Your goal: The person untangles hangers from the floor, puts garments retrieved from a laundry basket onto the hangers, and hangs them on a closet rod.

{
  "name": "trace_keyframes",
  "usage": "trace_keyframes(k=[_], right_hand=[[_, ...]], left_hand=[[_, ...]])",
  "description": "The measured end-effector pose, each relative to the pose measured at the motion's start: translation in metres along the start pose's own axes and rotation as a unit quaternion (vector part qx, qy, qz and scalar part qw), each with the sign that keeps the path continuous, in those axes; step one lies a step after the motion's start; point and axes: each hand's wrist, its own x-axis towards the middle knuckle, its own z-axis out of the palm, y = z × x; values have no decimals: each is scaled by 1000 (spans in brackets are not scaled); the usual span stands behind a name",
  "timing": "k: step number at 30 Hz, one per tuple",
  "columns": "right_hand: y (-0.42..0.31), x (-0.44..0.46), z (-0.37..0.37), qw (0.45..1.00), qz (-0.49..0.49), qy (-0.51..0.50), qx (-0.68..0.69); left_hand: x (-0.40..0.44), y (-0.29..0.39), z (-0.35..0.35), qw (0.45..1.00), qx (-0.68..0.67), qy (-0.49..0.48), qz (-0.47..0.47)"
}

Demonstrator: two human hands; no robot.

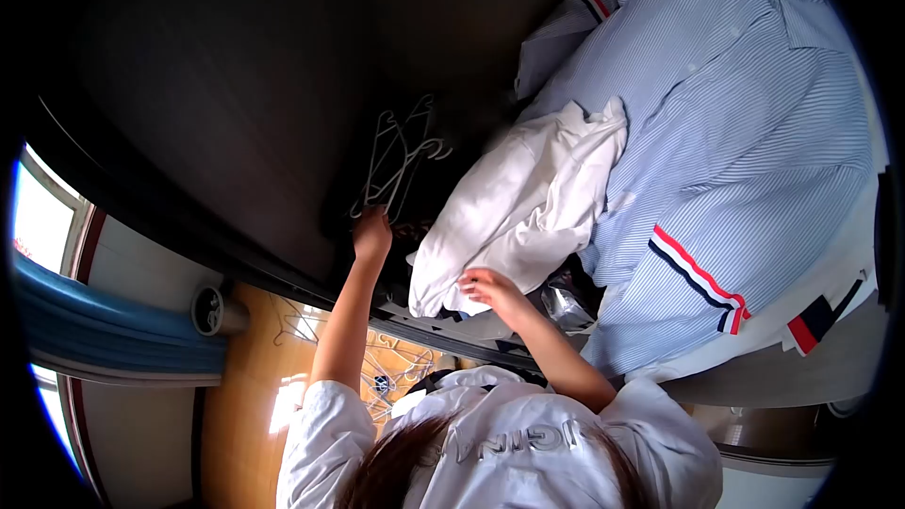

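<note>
Inside a dark wardrobe, my left hand [372, 232] is closed at the lower end of several white wire hangers [386, 165], whose hooks point up and away. My right hand [486, 288] lies against the lower part of a crumpled white garment [518, 198], its fingers slightly bent and apart. To the right of this garment hangs a large blue-and-white striped shirt [726, 132] with red, white and navy bands on its sleeves. A shiny dark plastic-like item [566, 302] shows beneath the white garment.
The wardrobe's lower edge [452, 337] runs in front of me. More wire hangers [396, 358] lie on the wooden floor [245, 396]. A blue curtain [113, 311] and a window [45, 212] are at the left, near a round white container [207, 311].
</note>
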Motion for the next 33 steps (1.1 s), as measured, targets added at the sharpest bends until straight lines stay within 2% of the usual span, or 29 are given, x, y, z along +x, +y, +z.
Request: trace_keyframes(k=[6, 9, 10, 11, 13, 15, 16, 17, 19, 20, 21, 23, 26, 30, 32, 33], right_hand=[[11, -35, -6, 999, -28, -8, -28], [12, -39, 9, 993, -95, 25, -59], [16, -37, 11, 987, -130, -6, -93], [25, -33, 16, 986, -153, -24, -68], [26, -37, 28, 979, -154, -83, -104], [31, -41, 39, 976, -169, -125, -62], [40, -43, 37, 982, -149, -114, -19], [47, -46, 34, 985, -131, -105, 24], [52, -60, 30, 973, -210, -10, -97], [59, -67, 23, 982, -177, 13, -57], [61, -74, 20, 989, -142, 36, -16], [67, -81, 15, 976, -188, 80, -78], [70, -89, 5, 951, -230, 149, -140], [77, -100, -11, 906, -266, 229, -237], [81, -108, -22, 878, -285, 264, -281], [82, -114, -26, 893, -268, 267, -243]], left_hand=[[-35, 53, -40, 993, 13, 111, -28], [-77, 100, -66, 988, -38, 149, 0], [-94, 117, -76, 985, -93, 146, -3], [-112, 135, -84, 978, -150, 142, -5], [-147, 159, -90, 957, -272, 97, 3], [-177, 170, -76, 918, -394, 40, -9], [-184, 169, -72, 925, -381, -7, 17], [-190, 168, -71, 934, -351, 13, 62], [-187, 171, -87, 915, -382, -43, 123], [-188, 169, -88, 900, -392, -70, 175], [-190, 171, -95, 880, -429, -111, 170], [-192, 171, -100, 861, -429, -165, 220], [-191, 171, -94, 833, -430, -277, 211], [-183, 173, -76, 825, -411, -207, 329], [-176, 163, -53, 815, -433, -293, 251], [-170, 158, -42, 806, -440, -336, 212]])
